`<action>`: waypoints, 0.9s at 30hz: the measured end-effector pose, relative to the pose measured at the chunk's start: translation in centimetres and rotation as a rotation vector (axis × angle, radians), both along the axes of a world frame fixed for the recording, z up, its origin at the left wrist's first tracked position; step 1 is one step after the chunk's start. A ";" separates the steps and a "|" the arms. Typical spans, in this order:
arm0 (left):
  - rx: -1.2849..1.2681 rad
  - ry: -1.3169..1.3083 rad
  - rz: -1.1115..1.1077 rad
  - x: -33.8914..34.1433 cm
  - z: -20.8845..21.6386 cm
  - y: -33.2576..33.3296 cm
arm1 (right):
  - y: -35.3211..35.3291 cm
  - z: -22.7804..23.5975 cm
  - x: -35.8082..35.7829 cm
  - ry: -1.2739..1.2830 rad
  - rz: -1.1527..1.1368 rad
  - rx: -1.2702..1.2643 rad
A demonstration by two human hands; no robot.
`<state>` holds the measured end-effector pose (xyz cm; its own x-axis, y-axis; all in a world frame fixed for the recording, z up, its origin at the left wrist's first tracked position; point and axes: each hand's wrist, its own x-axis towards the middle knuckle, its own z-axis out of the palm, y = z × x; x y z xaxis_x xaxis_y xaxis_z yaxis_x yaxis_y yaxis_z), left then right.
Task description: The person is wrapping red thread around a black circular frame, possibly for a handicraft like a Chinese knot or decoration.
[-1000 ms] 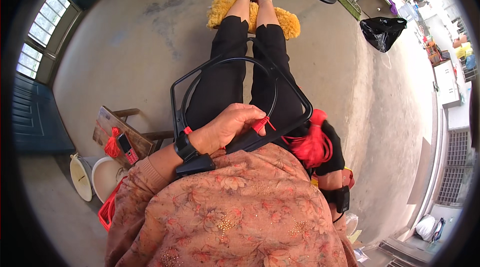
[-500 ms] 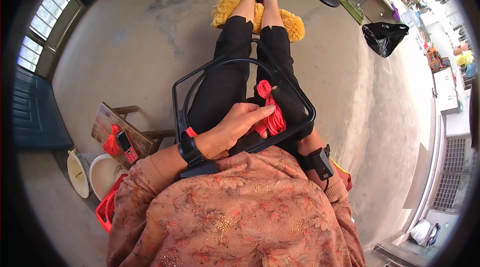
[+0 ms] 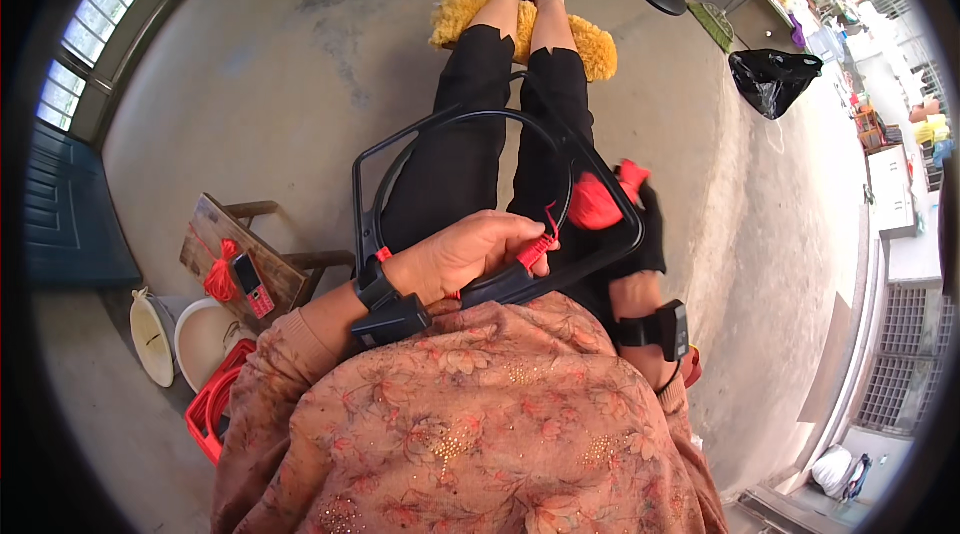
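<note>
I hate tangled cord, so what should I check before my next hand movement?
1. Left hand pinching the red cord wrapping: ok.
2. Black tubular frame resting across the lap: ok.
3. Thin red strand above the wrapping lying straight: not ok; it looks wavy.
4. Black-gloved right hand firmly gripping the bulky red cord bundle: cannot tell; its fingers are hidden.
5. Bundle clear of the frame: cannot tell; they overlap in view.
6. Spare red coil lying on the brown wooden stool: ok.
</note>
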<state>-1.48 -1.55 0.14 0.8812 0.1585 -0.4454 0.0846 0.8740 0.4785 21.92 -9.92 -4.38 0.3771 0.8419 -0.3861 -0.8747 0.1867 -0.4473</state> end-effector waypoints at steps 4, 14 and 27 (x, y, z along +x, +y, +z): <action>0.054 -0.073 0.010 -0.2 -0.2 0.1 | -5.4 3.2 -0.6 -0.079 -0.065 0.097; 0.007 -0.059 -0.001 1.0 0.6 -0.4 | -11.2 4.9 -4.7 -0.147 0.108 -0.139; 0.114 0.046 0.006 0.2 0.5 -0.6 | -12.3 2.7 -3.4 -0.207 0.160 -0.111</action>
<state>-1.30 -2.12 0.60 0.8589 0.2157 -0.4645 0.1040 0.8146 0.5706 18.54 -22.26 -1.65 0.3227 0.8542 -0.4076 -0.7771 -0.0067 -0.6293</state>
